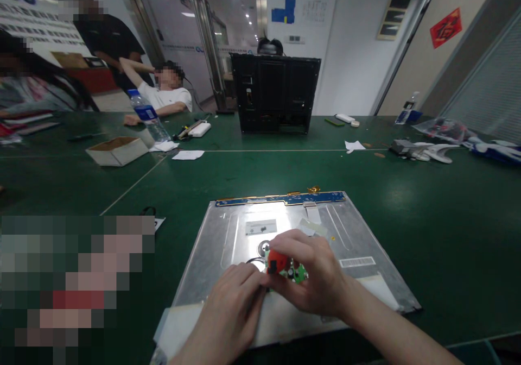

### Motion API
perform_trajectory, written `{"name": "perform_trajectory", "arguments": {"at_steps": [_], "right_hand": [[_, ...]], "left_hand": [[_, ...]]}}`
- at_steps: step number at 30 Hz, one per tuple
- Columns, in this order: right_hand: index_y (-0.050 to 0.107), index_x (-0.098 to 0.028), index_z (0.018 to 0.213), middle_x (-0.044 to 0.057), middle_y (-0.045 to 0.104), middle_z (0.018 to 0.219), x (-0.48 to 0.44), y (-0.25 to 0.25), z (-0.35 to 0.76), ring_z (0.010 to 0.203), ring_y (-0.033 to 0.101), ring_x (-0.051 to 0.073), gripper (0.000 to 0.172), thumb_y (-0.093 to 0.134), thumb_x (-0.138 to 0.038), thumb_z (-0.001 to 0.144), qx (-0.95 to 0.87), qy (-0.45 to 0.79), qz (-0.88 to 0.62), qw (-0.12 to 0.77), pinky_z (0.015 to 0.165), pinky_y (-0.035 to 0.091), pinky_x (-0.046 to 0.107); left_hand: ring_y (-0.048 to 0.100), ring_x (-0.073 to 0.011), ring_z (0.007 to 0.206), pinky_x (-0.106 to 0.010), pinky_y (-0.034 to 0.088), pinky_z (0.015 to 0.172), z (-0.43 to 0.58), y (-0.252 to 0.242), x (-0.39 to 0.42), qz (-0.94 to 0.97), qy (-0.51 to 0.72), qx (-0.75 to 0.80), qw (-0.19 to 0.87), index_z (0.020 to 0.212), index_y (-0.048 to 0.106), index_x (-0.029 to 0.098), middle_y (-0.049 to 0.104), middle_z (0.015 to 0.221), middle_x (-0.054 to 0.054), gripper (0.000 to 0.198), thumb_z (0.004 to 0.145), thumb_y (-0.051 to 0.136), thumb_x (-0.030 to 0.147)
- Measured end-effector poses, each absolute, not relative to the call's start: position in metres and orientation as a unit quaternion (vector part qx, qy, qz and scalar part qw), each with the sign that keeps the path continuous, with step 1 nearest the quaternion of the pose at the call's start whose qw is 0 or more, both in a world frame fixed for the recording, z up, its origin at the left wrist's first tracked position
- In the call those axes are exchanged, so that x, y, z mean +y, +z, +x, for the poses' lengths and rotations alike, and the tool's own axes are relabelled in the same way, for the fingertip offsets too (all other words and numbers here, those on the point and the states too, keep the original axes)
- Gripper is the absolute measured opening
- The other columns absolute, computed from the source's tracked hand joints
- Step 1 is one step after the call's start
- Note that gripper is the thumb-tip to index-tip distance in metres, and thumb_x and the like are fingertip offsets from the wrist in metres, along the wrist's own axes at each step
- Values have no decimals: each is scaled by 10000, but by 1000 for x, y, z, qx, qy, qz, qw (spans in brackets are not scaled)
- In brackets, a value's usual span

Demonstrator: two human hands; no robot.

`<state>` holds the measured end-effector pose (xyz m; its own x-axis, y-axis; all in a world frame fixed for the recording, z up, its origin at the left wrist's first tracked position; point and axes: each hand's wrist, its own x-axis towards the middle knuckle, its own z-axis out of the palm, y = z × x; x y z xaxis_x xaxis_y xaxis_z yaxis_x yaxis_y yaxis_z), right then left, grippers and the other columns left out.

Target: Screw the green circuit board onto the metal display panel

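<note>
A flat silver metal display panel (240, 256) lies on the green table in front of me, with a long blue circuit strip (280, 198) along its far edge. Over its middle, my right hand (315, 267) is closed around a red-and-black handle, seemingly of a screwdriver (278, 262); its shaft is hidden. A small green circuit board (300, 274) shows behind those fingers. My left hand (238, 294) is closed at the board's near left side, its fingertips partly hidden and meeting my right thumb. A dark cable shows just beyond the left fingers.
A black monitor housing (277, 93) stands upright at the back. A cardboard box (118, 151) and a water bottle (150, 116) are at the far left, white-grey parts (423, 150) at the far right. Several people are across the table; a blurred-out patch covers the near left.
</note>
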<state>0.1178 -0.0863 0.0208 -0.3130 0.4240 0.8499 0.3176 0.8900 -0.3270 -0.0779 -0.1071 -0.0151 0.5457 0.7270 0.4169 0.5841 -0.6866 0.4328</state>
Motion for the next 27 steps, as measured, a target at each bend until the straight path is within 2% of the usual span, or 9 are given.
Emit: {"name": "perform_trajectory", "arguments": {"at_steps": [3, 6, 12, 16, 20, 24, 27], "right_hand": [[521, -247, 1315, 59, 682, 1000, -87, 19, 118, 758, 658, 149, 377, 638, -297, 960, -804, 37, -258, 535, 602, 558, 258], [554, -214, 1316, 51, 695, 951, -88, 21, 117, 743, 652, 140, 360, 613, -213, 961, -809, 44, -257, 528, 605, 549, 253], [424, -118, 1431, 87, 725, 994, -90, 25, 117, 781, 665, 161, 506, 524, -138, 935, -823, 39, -236, 514, 582, 530, 280], [427, -134, 1395, 67, 713, 944, -88, 22, 117, 739, 653, 160, 478, 564, -199, 942, -821, 44, -235, 519, 576, 516, 284], [456, -186, 1355, 25, 680, 858, -85, 19, 117, 646, 602, 145, 433, 617, -291, 967, -805, 36, -261, 532, 505, 453, 272], [451, -194, 1393, 25, 695, 882, -87, 20, 116, 633, 590, 134, 441, 583, -231, 974, -813, 44, -262, 519, 520, 468, 265], [407, -150, 1431, 51, 714, 926, -90, 22, 116, 586, 573, 123, 487, 541, -174, 964, -821, 46, -256, 509, 503, 472, 263]], "left_hand": [[649, -227, 777, -333, 526, 672, -78, -18, -107, 872, 292, 375, 120, 934, 612, 222, 673, 870, -56, 212, 922, 437, 104], [647, -232, 773, -343, 528, 670, -78, -18, -108, 871, 291, 379, 117, 915, 617, 222, 673, 863, -56, 218, 922, 432, 106], [642, -233, 750, -344, 524, 643, -77, -12, -108, 873, 277, 381, 128, 884, 612, 209, 674, 845, -57, 214, 909, 428, 102], [645, -234, 752, -340, 522, 638, -77, -13, -108, 871, 287, 377, 129, 883, 597, 215, 671, 839, -52, 205, 900, 433, 93], [648, -230, 756, -333, 517, 641, -78, -16, -107, 870, 294, 372, 131, 867, 595, 220, 680, 848, -52, 216, 910, 431, 86], [656, -234, 769, -338, 522, 656, -77, -15, -107, 870, 293, 376, 128, 897, 614, 222, 685, 855, -53, 224, 901, 439, 82], [660, -232, 776, -334, 520, 662, -76, -12, -107, 872, 287, 376, 125, 933, 628, 219, 686, 859, -55, 241, 894, 436, 78]]}}
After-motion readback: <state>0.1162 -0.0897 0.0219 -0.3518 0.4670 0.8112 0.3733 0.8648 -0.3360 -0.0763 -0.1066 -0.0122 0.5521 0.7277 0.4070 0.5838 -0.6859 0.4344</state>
